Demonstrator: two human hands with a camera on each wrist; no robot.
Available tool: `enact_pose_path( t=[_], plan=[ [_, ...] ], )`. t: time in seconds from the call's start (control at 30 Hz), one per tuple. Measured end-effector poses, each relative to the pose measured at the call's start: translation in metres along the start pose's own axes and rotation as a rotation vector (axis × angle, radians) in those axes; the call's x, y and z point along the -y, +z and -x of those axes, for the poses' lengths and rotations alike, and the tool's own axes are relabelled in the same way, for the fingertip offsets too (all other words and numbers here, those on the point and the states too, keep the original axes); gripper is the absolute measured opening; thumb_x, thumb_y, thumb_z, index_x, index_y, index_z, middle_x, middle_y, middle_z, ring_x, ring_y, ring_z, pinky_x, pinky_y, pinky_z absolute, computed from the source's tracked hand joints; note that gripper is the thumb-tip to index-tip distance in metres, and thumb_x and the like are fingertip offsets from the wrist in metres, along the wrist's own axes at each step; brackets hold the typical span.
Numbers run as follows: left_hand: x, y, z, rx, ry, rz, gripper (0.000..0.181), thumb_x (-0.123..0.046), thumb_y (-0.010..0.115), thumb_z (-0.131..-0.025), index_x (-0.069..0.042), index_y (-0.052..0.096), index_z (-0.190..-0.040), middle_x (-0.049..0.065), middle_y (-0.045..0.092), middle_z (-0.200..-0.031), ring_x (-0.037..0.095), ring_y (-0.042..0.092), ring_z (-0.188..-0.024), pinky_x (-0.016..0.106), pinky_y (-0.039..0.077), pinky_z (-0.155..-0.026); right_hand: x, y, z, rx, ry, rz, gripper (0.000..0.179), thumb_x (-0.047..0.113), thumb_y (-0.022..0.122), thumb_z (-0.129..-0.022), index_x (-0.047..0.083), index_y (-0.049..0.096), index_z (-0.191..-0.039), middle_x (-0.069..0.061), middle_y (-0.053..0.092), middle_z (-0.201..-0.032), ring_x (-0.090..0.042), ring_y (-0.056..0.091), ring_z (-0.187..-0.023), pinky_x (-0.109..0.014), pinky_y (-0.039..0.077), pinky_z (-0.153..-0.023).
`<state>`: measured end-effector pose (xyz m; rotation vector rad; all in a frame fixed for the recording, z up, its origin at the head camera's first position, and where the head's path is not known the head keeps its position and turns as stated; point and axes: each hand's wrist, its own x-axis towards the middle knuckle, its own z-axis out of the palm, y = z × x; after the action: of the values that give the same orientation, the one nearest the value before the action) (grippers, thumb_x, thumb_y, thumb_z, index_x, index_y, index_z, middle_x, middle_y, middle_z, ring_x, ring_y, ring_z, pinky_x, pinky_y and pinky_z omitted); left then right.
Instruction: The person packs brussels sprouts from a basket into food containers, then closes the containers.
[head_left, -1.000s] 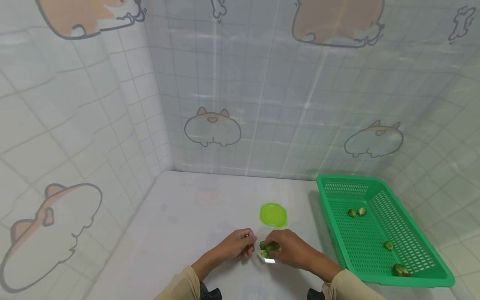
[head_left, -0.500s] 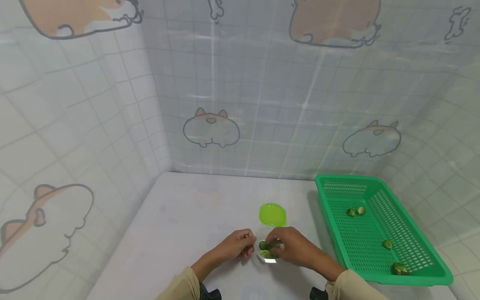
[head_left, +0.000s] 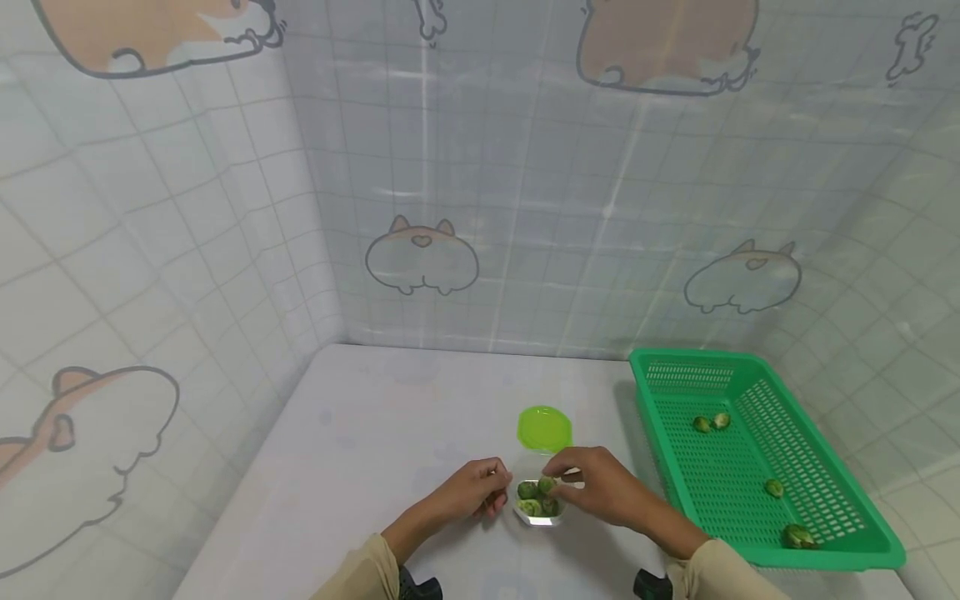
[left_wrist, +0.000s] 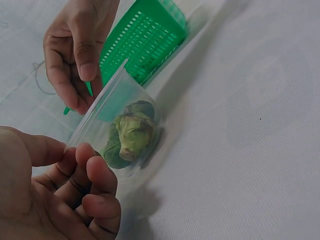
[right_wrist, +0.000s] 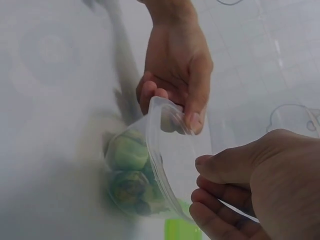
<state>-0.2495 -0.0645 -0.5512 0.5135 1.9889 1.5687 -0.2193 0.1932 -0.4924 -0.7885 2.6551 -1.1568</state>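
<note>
A small clear plastic container (head_left: 538,521) stands on the white table, holding several green Brussels sprouts (head_left: 528,490). My left hand (head_left: 468,487) pinches its rim on the left side between thumb and index finger; the left wrist view shows this grip on the rim (left_wrist: 102,97). At the container's right edge is my right hand (head_left: 600,487), its fingers loosely bent and apart, with nothing between them. In the right wrist view the right hand (right_wrist: 260,185) hovers by the container's opening, and sprouts (right_wrist: 131,152) show through the clear wall.
A bright green lid (head_left: 545,428) lies on the table just beyond the container. To the right stands a large green perforated basket (head_left: 720,475) with several more sprouts (head_left: 797,536) scattered inside. Tiled-pattern sheeting with dog drawings (head_left: 422,258) encloses the table at back and sides.
My right hand has let go of the sprouts and drawn back up and to the right, uncovering the container's contents. My left hand keeps its pinch on the rim.
</note>
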Motion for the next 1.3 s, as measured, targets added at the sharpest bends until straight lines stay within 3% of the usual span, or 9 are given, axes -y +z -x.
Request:
enact_pose_path(
  t=[0.27, 0.5, 0.73, 0.9, 1.03, 1.3],
  plan=[
    [0.001, 0.0, -0.001, -0.008, -0.003, -0.003, 0.028, -0.028, 0.051, -0.106, -0.008, 0.057, -0.087, 0.003, 0.061, -0.07, 0.013, 0.052, -0.058, 0.024, 0.039, -0.049, -0.004, -0.016, 0.007, -0.074, -0.005, 0.013, 0.02, 0.005, 0.077, -0.088, 0.011, 0.072, -0.106, -0.006, 0.072, -0.105, -0.03, 0.071, -0.1, -0.031, 0.058, -0.083],
    [-0.001, 0.001, 0.0, -0.006, -0.005, 0.006, 0.028, -0.028, 0.052, -0.105, -0.006, 0.056, -0.088, 0.002, 0.061, -0.07, 0.013, 0.051, -0.058, 0.024, 0.039, -0.049, -0.011, -0.039, 0.017, -0.13, 0.071, -0.021, 0.018, 0.01, 0.075, -0.09, 0.013, 0.072, -0.108, 0.0, 0.07, -0.107, -0.027, 0.07, -0.102, -0.027, 0.057, -0.084],
    [-0.001, 0.001, 0.001, -0.017, -0.026, 0.003, 0.027, -0.028, 0.052, -0.105, -0.007, 0.058, -0.089, 0.002, 0.061, -0.07, 0.013, 0.051, -0.059, 0.025, 0.039, -0.05, -0.014, -0.076, 0.036, -0.242, 0.124, -0.091, 0.021, 0.011, 0.074, -0.092, 0.011, 0.072, -0.112, -0.008, 0.07, -0.115, -0.035, 0.068, -0.108, -0.028, 0.056, -0.086],
    [-0.001, 0.0, 0.0, -0.017, -0.025, 0.006, 0.028, -0.027, 0.052, -0.105, -0.004, 0.058, -0.09, 0.002, 0.061, -0.07, 0.013, 0.052, -0.059, 0.025, 0.039, -0.05, -0.024, -0.104, 0.054, -0.311, 0.119, -0.009, 0.024, 0.016, 0.073, -0.093, 0.013, 0.072, -0.117, -0.009, 0.07, -0.119, -0.025, 0.069, -0.107, -0.025, 0.056, -0.085],
    [-0.002, -0.002, -0.001, -0.01, -0.025, 0.007, 0.028, -0.028, 0.052, -0.105, -0.005, 0.057, -0.09, 0.001, 0.06, -0.07, 0.013, 0.051, -0.059, 0.024, 0.039, -0.05, -0.036, -0.12, 0.067, -0.301, 0.146, 0.069, 0.027, 0.023, 0.07, -0.096, 0.013, 0.07, -0.122, -0.009, 0.07, -0.121, -0.021, 0.069, -0.107, -0.026, 0.057, -0.082],
    [-0.002, -0.004, -0.004, -0.01, -0.034, 0.007, 0.027, -0.028, 0.051, -0.105, -0.009, 0.057, -0.088, 0.002, 0.061, -0.071, 0.014, 0.052, -0.06, 0.026, 0.039, -0.051, -0.058, -0.137, 0.082, -0.228, 0.264, 0.173, 0.032, 0.028, 0.069, -0.096, 0.01, 0.07, -0.123, -0.009, 0.07, -0.121, -0.036, 0.065, -0.112, -0.035, 0.057, -0.08]
  ],
)
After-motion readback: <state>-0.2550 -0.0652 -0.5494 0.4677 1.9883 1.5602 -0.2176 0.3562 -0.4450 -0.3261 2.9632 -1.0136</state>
